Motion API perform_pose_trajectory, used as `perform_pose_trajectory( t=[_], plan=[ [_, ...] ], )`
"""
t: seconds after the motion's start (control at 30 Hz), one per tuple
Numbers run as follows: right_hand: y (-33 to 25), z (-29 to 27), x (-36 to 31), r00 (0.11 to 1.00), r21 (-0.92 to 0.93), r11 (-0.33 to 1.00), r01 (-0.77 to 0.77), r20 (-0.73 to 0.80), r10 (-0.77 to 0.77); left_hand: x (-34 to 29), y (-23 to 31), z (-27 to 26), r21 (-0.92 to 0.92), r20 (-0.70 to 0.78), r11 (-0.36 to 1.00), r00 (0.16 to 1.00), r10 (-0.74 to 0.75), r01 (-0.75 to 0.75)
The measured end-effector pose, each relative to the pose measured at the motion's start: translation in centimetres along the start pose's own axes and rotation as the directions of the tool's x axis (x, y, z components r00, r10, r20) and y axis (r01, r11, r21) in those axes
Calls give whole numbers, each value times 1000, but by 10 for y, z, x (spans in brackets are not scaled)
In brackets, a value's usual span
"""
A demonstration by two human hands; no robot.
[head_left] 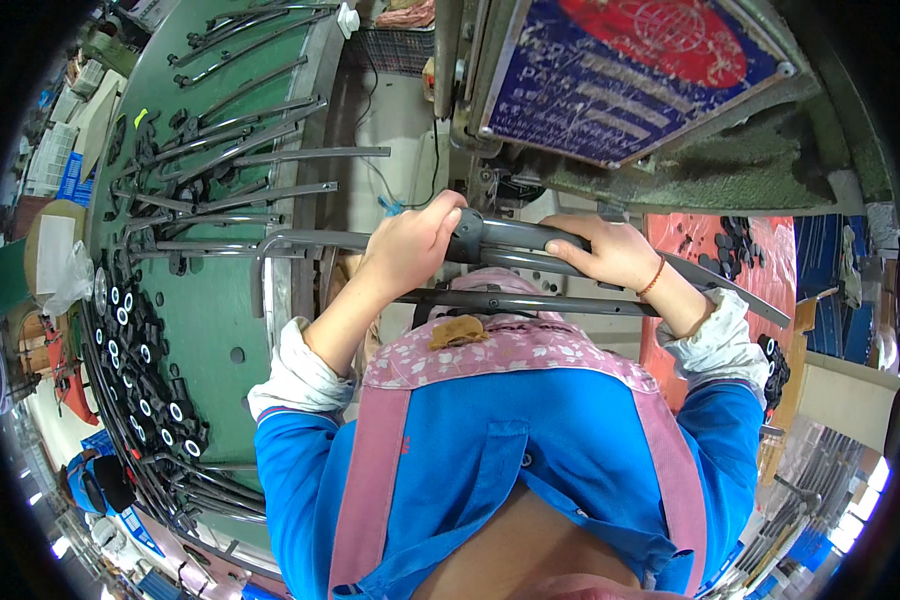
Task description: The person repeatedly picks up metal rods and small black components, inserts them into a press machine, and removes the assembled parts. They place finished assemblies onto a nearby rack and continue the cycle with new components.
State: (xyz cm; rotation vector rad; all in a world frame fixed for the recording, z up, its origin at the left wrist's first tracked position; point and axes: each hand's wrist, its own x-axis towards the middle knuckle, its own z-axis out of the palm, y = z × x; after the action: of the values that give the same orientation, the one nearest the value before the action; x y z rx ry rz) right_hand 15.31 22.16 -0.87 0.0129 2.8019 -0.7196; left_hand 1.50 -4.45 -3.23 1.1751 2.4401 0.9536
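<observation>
Green-topped, a long table (220,370) fills the left of the crowded workshop; dark metal tubes (235,150) lie loosely over its far part, and black fittings with white rings (146,353) cluster along its left side. Above the table's right edge reaches the bent left end of a grey tube assembly (320,238), smooth and slightly glossy, its tip hooking toward the person. Its long axis runs left to right before the body, the right part slanting a little nearer. The left hand (415,240) is closed round it, just left of a dark joint (465,240); from there parallel bars run rightward. Nearer, another dark tube (545,302) crosses over the pink apron (530,350), where a tan scrap (458,331) lies. On the far side, a green machine (690,188) with a scuffed blue-and-red plate (610,90) crowds the hands. The right hand (615,255) curls over the bars, thumb leftward, its fingers mostly hidden. Past it, a flat bar (725,287) slants over a red-covered surface (682,235) bearing black discs (735,250).
</observation>
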Motion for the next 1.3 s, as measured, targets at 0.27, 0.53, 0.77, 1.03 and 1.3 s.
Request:
perform_pose_trajectory(
  t=[0.27, 0.53, 0.77, 1.03, 1.3],
  plan=[
    [9, -23, 5, 968, 111, 981, 162, -211, -136, 42, 21, -22, 44, -14, 999, 1000, -27, 28],
    [24, -36, 12, 990, -238, 964, 118, -46, -132, 56, 11, -3, 48, -151, 988, 976, 154, -148],
    [33, -27, 17, 997, -314, 947, 74, 59, -58, 64, -10, 11, 107, -69, 974, 976, 205, -197],
    [36, 0, 8, 964, 21, 991, 131, -238, -123, 75, -27, 23, 11, 38, 997, 996, 82, -82],
    [14, -2, -17, 955, -173, 964, 202, -183, -233, 75, 2, 0, 125, 272, 982, 947, -169, 139]
  ],
)
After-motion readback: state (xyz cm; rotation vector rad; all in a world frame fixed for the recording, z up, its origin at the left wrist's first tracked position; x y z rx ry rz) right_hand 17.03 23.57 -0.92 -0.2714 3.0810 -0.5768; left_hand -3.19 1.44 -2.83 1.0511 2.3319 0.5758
